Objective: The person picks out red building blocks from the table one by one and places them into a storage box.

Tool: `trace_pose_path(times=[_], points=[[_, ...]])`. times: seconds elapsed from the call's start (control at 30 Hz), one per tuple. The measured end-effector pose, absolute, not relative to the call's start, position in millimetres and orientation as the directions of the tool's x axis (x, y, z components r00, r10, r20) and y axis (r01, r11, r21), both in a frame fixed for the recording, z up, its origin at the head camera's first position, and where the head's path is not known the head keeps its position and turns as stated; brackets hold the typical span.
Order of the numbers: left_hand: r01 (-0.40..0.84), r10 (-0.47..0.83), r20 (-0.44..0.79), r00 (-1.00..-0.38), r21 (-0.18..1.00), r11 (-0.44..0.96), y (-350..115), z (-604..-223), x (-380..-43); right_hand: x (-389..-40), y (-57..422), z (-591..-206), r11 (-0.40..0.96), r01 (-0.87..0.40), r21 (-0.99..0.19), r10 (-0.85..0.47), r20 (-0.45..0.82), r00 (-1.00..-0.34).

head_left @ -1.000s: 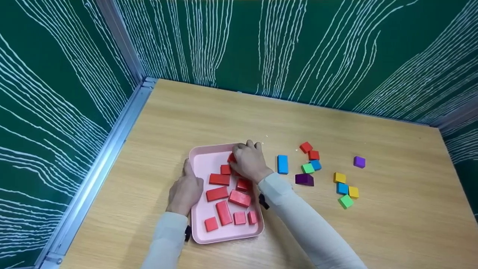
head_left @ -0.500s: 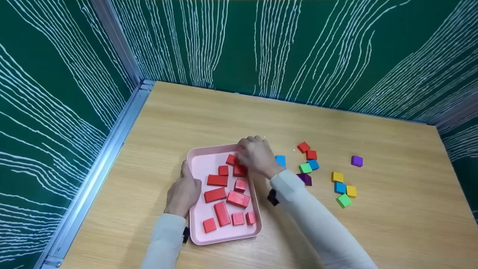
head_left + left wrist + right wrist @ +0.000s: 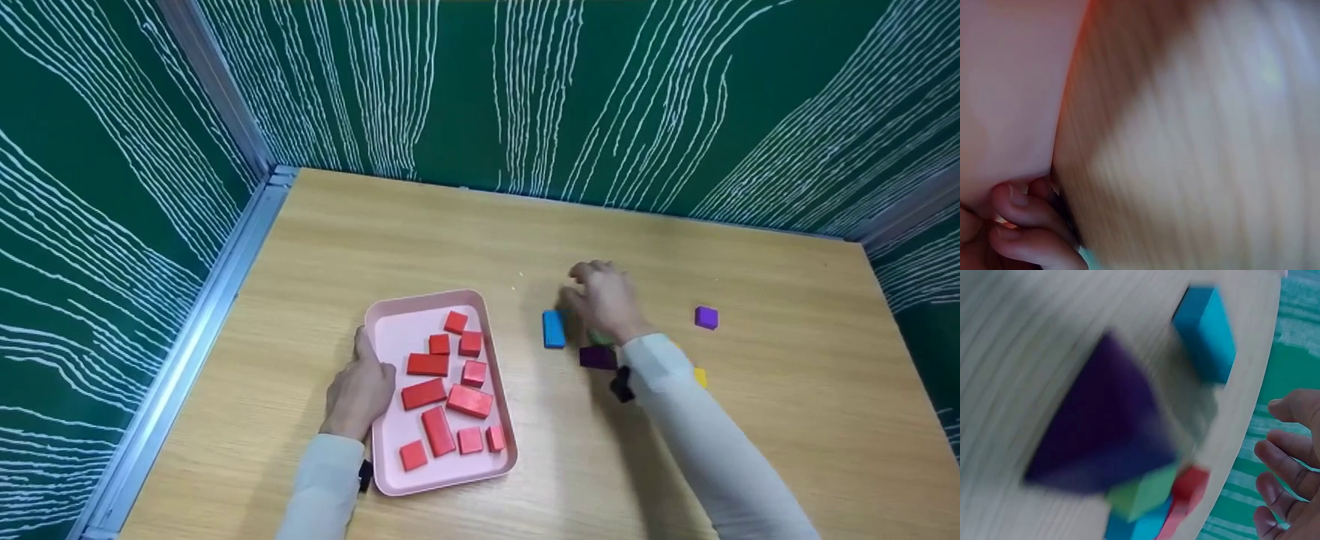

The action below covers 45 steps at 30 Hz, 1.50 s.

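Note:
Gripped at its left rim by my left hand (image 3: 361,391), a pink tray (image 3: 396,337) lies on the table with several red blocks (image 3: 470,401) inside. In the left wrist view, fingers (image 3: 1033,219) curl against the tray's edge (image 3: 1010,84). My right hand (image 3: 609,301) hovers over loose blocks right of the tray, fingers spread and loosely bent around nothing. Beside it are a blue block (image 3: 553,329) and a dark purple block (image 3: 598,357). The right wrist view also shows a green block (image 3: 1143,495) and a red block (image 3: 1192,486); the hand mostly covers that cluster in the head view.
A violet cube (image 3: 706,317) sits farther right on the wooden table (image 3: 787,337). Part of a yellow block (image 3: 700,376) peeks out past the right sleeve. Green walls (image 3: 465,97) with white wavy lines border the table at the back and sides.
My right hand has left the tray's upper right corner and moved right over the loose blocks, uncovering red blocks in the tray. My left hand keeps its hold on the rim.

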<state>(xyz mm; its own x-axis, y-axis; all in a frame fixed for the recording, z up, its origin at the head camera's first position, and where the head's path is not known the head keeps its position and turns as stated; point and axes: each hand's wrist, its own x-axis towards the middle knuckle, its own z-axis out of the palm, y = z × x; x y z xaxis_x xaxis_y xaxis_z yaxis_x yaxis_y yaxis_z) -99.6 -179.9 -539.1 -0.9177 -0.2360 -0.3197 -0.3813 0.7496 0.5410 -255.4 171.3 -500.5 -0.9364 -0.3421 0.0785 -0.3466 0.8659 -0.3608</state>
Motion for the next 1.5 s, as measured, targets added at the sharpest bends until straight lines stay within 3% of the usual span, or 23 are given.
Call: trace_pose_path(times=[0.27, 0.6, 0.9, 1.17, 1.5], points=[[-0.421, -0.251, -0.353, -0.901, 0.576, 0.701, -179, -539, -97, -261, 203, -503, 0.905, -0.245, -0.348, -0.253, 0.022, -0.967], [-0.361, -0.228, -0.297, -0.927, 0.545, 0.757, -179, -542, -98, -257, 213, -516, 0.964, -0.178, -0.197, -0.190, -0.046, -0.981], [-0.369, -0.226, -0.312, -0.923, 0.544, 0.753, -179, -539, -99, -257, 212, -516, 0.959, -0.164, -0.229, -0.178, -0.043, -0.983], [-0.358, -0.232, -0.288, -0.929, 0.547, 0.757, -181, -538, -98, -255, 190, -505, 0.935, -0.194, -0.296, -0.205, -0.008, -0.979], [-0.342, -0.220, -0.278, -0.935, 0.542, 0.768, -180, -540, -99, -245, 122, -489, 0.890, -0.286, -0.355, -0.298, 0.022, -0.954]])
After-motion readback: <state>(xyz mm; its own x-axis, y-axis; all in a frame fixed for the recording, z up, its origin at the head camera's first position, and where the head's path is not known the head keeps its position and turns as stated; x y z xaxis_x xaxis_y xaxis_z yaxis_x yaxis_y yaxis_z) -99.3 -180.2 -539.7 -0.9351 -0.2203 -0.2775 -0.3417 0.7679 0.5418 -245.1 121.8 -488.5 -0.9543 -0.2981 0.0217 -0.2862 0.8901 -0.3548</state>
